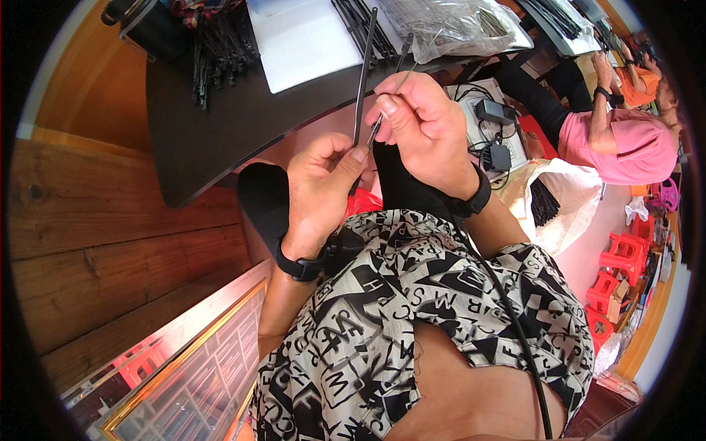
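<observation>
My left hand [318, 182] is closed around a long thin black rod [362, 81], thumb pressed over it, and the rod's upper part rises toward the table. Beside it, my right hand [434, 140] is closed in a pinch on a thin rod [406, 54] that sticks up past the fingers. Between the two thumbs a small dark metal piece [374, 132] shows, where the rods seem to come together. The fingers hide how they join. Both hands are held over my lap, close to the dark table's [220, 136] near edge.
On the table lie bundled black rods [224, 55], a white sheet [298, 44] and a clear plastic bag [448, 29]. To the right are black power adapters [496, 156], a white sack [570, 213] with black rods, a person in pink [625, 147] and red stools [624, 256].
</observation>
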A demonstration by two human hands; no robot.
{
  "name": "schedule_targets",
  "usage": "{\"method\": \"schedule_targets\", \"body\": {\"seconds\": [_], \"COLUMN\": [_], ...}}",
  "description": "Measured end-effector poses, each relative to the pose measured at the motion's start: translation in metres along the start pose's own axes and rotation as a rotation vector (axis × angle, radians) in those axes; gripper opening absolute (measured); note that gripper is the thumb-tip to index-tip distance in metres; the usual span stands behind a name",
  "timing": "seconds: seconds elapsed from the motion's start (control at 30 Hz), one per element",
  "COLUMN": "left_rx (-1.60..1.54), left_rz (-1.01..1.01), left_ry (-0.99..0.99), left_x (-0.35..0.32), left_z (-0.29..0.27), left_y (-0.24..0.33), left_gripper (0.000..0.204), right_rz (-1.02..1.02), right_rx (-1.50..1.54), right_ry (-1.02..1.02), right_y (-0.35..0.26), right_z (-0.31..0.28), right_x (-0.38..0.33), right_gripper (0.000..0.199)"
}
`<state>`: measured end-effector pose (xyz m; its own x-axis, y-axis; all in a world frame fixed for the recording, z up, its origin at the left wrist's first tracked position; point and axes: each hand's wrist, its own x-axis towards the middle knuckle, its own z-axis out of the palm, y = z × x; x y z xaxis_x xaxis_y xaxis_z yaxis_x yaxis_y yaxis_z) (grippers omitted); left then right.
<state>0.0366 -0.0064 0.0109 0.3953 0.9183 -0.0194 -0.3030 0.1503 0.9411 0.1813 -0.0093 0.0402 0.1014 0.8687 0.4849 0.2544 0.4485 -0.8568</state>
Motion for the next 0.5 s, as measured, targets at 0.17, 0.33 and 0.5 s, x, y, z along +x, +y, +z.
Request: {"method": "schedule_targets", "body": {"seconds": [0.17, 0.33, 0.5], "left_rx": [-0.023, 0.058, 0.018], "left_rz": [0.002, 0.054, 0.04], "left_ry": [0.03, 0.0, -0.001], "left_x": [0.0, -0.0013, -0.0015], "left_z": [0.0029, 0.0042, 0.0032], "left_y": [-0.0012, 0.0004, 0.0008], "left_gripper": [0.005, 0.007, 0.006], "right_rz": [-0.035, -0.087, -0.045], "right_rx": [-0.065, -0.092, -0.069], "right_ry": [-0.052, -0.04, -0.007], "right_y": [0.0003, -0.0001, -0.0018], "right_z": [-0.0079, -0.0085, -0.0061], "right_x": [0.0024, 0.0032, 0.0026], "right_gripper": [0.006, 0.006, 0.005]}}
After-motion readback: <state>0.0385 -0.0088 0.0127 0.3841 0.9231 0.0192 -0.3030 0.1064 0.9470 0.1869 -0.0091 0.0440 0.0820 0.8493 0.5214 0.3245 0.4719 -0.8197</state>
